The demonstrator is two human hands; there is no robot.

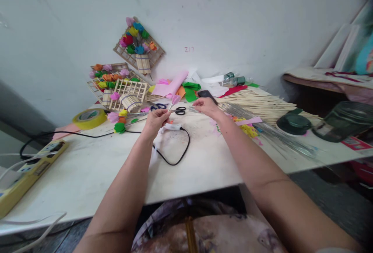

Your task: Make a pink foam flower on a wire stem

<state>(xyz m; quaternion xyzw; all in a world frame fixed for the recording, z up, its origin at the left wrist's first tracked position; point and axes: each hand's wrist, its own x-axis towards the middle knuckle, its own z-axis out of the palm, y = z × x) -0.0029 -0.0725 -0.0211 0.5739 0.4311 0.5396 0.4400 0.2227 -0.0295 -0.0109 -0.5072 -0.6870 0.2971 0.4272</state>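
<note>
Your left hand [155, 119] pinches the pink paper flower [175, 99]; your right hand [206, 106], at 3 o'clock, grips something too small to tell.

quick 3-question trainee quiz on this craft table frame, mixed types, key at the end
1. Multiple choice: what does the left hand hold up? A) a pink paper flower on a thin stem B) a spoon C) a paintbrush
2. True or false: the roll of yellow tape lies to the right of the right hand.
3. Fill in: the black-handled ___ lie on the table between the two hands.

Key: 1 A; 2 false, it lies far to the left, near the wooden lattice frames; 3 scissors.
</note>
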